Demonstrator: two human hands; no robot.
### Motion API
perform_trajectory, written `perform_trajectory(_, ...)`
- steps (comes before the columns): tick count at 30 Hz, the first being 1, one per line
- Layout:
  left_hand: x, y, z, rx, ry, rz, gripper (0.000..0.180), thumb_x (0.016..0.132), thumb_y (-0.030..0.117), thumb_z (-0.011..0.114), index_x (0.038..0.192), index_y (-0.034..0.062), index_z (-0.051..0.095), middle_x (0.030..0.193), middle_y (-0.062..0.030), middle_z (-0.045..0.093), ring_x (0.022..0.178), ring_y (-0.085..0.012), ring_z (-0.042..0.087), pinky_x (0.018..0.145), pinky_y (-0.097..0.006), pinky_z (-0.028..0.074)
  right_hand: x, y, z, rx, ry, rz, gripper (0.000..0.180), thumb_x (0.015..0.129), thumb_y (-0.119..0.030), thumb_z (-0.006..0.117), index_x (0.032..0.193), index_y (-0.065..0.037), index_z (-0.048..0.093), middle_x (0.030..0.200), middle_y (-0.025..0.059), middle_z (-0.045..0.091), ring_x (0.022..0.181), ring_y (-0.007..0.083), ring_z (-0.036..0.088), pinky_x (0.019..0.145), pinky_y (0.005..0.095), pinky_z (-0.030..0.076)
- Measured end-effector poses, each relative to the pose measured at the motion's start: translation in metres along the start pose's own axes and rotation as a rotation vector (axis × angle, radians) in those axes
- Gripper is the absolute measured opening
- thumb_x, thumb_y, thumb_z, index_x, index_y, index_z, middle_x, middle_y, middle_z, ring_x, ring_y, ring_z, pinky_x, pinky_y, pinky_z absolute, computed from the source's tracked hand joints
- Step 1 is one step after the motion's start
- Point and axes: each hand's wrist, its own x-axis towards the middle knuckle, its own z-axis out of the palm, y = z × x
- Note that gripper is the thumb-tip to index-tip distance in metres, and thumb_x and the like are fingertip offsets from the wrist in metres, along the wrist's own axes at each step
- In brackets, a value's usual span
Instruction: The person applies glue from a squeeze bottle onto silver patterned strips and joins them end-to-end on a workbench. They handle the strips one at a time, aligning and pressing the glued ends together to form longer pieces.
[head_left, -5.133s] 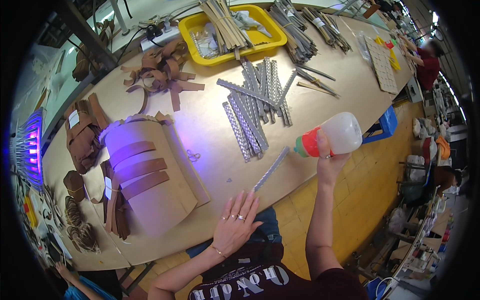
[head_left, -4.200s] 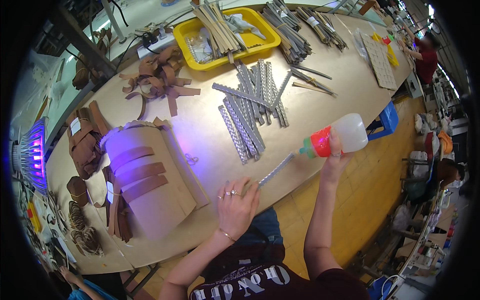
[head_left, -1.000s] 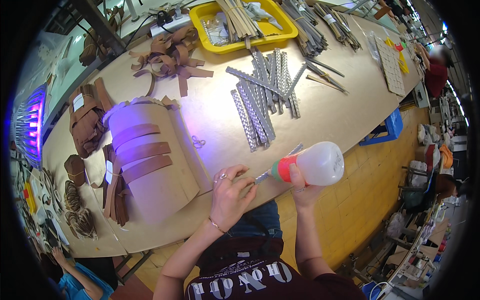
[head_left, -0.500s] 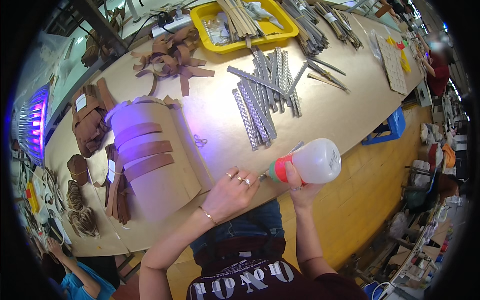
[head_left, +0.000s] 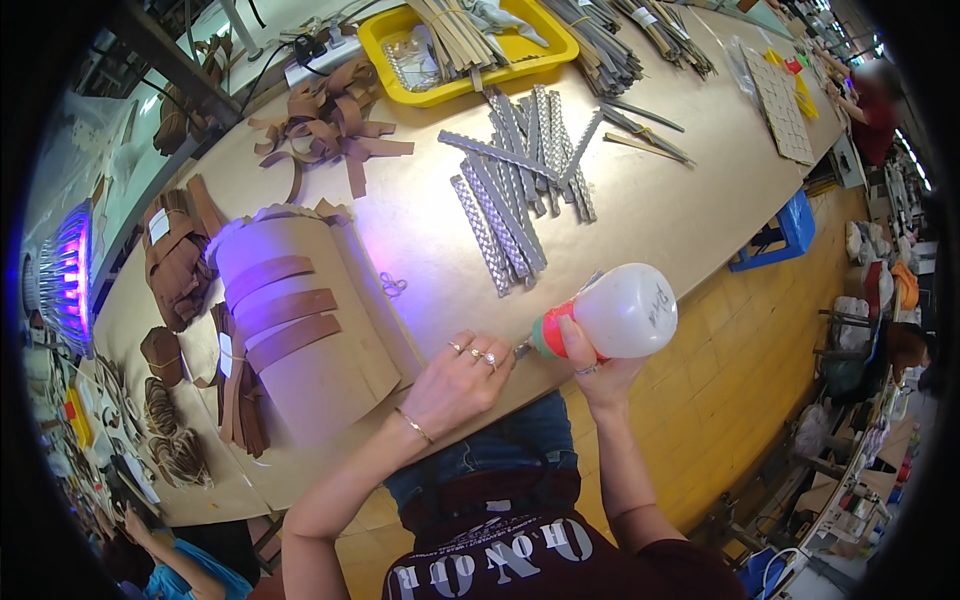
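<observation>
My right hand (head_left: 605, 378) is wrapped round a white squeeze bottle (head_left: 632, 308) with a red band and a green collar. The bottle is tilted, its narrow tip pointing left to the fingers of my left hand (head_left: 458, 382). That left hand is closed, knuckles up, over the table's front edge; whatever its fingers pinch is hidden beneath them. A small bit of grey (head_left: 590, 282) shows behind the bottle, too little to name. Beyond my hands lies a loose pile of grey braided strips (head_left: 510, 200).
Left of my hands, brown strips (head_left: 290, 312) lie across a curved tan board (head_left: 320, 375) under a purple-lit lamp (head_left: 68, 265). Farther back are curled brown strips (head_left: 335, 120), a yellow tray (head_left: 420, 98) and bundled grey strips (head_left: 610, 65). A blue stool (head_left: 785, 235) stands right of the table.
The whole view has shifted slightly. The bottle has turned a little in my right hand, its tip still beside my left fingers. My left hand keeps nearly the same pose.
</observation>
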Motion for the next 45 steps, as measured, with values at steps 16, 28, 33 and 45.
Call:
perform_trajectory(16, -0.001, -0.012, 0.003, 0.039, 0.097, 0.215, 0.024, 0.073, 0.006, 0.065, 0.094, -0.0035, 0.069, 0.102, -0.0113, 0.062, 0.087, -0.0228, 0.063, 0.081, -0.035, 0.052, 0.001, -0.002, -0.002, -0.081, -0.037, -0.075, 0.034, 0.072, -0.026, 0.085, 0.09, -0.003, 0.068, 0.079, 0.0054, 0.07, 0.069, 0.0185, 0.07, 0.065, 0.031, 0.055)
perform_trajectory(28, 0.004, -0.016, -0.005, 0.149, -0.024, 0.228, 0.02, 0.076, 0.007, 0.064, 0.092, -0.0038, 0.068, 0.102, -0.0103, 0.058, 0.086, -0.0188, 0.059, 0.079, -0.032, 0.051, 0.001, -0.002, 0.0, -0.052, 0.0, -0.043, 0.034, 0.073, -0.027, 0.085, 0.089, -0.003, 0.068, 0.078, 0.0061, 0.07, 0.069, 0.0194, 0.07, 0.064, 0.0311, 0.055)
perform_trajectory(33, 0.004, -0.014, -0.003, 0.171, -0.014, 0.223, 0.02, 0.076, 0.007, 0.063, 0.092, -0.004, 0.068, 0.105, -0.0115, 0.058, 0.089, -0.0205, 0.058, 0.082, -0.033, 0.052, 0.001, 0.002, 0.0, -0.055, -0.007, -0.059, 0.036, 0.073, -0.029, 0.085, 0.089, -0.003, 0.068, 0.078, 0.0073, 0.07, 0.068, 0.0213, 0.07, 0.064, 0.0322, 0.055)
perform_trajectory(45, -0.008, 0.006, -0.002, 0.441, -0.183, 0.08, 0.028, 0.078, 0.011, 0.061, 0.1, -0.0056, 0.069, 0.114, -0.0146, 0.057, 0.095, -0.0237, 0.057, 0.086, -0.035, 0.05, 0.002, 0.0, 0.0, -0.06, 0.04, 0.004, 0.036, 0.072, -0.027, 0.086, 0.091, -0.002, 0.068, 0.08, 0.0078, 0.071, 0.07, 0.0217, 0.071, 0.066, 0.0333, 0.056)
